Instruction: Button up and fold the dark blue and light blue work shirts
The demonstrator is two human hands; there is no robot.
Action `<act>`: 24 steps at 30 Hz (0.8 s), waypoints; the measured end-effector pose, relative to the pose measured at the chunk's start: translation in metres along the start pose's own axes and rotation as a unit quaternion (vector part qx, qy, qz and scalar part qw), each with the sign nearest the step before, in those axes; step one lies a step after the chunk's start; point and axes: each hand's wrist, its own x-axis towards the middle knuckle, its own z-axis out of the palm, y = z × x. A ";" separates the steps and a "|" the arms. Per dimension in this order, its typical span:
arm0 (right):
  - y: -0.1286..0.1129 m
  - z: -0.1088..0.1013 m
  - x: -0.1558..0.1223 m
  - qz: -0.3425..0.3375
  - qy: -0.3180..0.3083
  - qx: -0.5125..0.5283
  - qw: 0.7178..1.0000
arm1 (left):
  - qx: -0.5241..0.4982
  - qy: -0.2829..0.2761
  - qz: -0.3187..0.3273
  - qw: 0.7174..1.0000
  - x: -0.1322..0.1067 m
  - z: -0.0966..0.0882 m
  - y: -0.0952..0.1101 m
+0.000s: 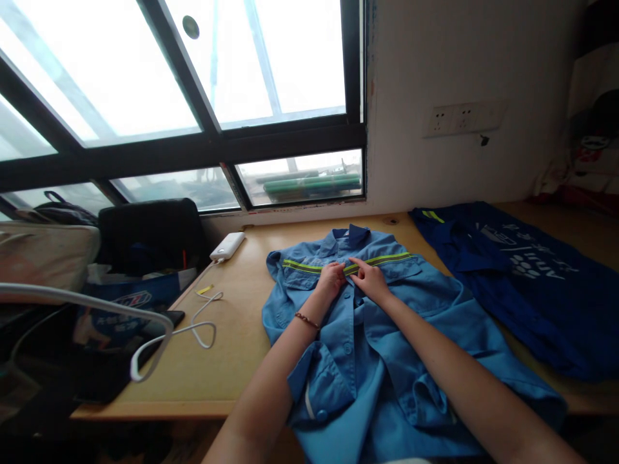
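A light-blue work shirt (338, 322) lies front up on the wooden table, its collar (344, 237) toward the wall and its lower part toward me. Across the chest runs a yellow-green and grey reflective stripe (387, 259). My left hand (331, 280) pinches the shirt's front edge at the stripe, by the button placket. Close beside it, my right hand (368, 281) has its fingers bent on the other front edge, index finger on the stripe. Lower down, the front hangs apart below a few buttons (347, 348). What lies between my fingertips is too small to make out.
A dark-blue printed garment (532, 277) lies on the table's right side. At the left, a white power bank (228, 246) trails a white cable (206, 316). Bags and a black chair back (152, 225) stand left of the table (232, 361). A window and wall sockets (464, 118) are behind.
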 end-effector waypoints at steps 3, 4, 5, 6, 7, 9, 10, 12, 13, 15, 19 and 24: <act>0.001 0.000 0.000 -0.005 0.000 -0.009 1.000 | 0.009 -0.012 0.004 1.000 -0.002 -0.001 0.000; 0.001 0.000 0.001 -0.003 0.003 -0.008 1.000 | 0.016 -0.013 0.007 1.000 -0.002 -0.001 -0.001; 0.002 0.000 0.001 0.001 0.008 -0.007 1.000 | 0.030 -0.011 0.014 0.999 -0.003 0.000 -0.002; 0.002 0.000 0.001 0.004 0.014 -0.006 1.000 | 0.051 -0.007 0.027 0.998 -0.004 0.000 -0.003; 0.002 -0.001 0.001 0.005 0.023 -0.007 1.000 | 0.079 -0.002 0.044 0.996 -0.005 0.001 -0.005; 0.002 -0.003 0.001 -0.003 0.051 -0.023 0.998 | 0.146 0.004 0.088 0.985 -0.006 0.004 -0.007; 0.002 -0.005 0.001 -0.013 0.068 -0.035 0.997 | 0.176 0.005 0.108 0.978 -0.006 0.005 -0.008; 0.001 -0.007 0.000 -0.035 0.096 -0.060 0.993 | 0.226 0.003 0.138 0.964 -0.006 0.006 -0.010; 0.001 -0.007 0.000 -0.045 0.104 -0.068 0.991 | 0.243 0.002 0.151 0.958 -0.005 0.006 -0.011; 0.001 -0.007 0.000 -0.057 0.105 -0.072 0.990 | 0.266 0.002 0.176 0.948 -0.004 0.006 -0.012; 0.006 -0.005 0.004 -0.049 0.072 -0.058 0.994 | 0.259 0.016 0.201 0.945 -0.003 0.005 -0.014; 0.013 -0.004 0.009 -0.030 0.026 -0.046 0.998 | 0.155 0.055 0.123 0.979 -0.005 0.006 -0.016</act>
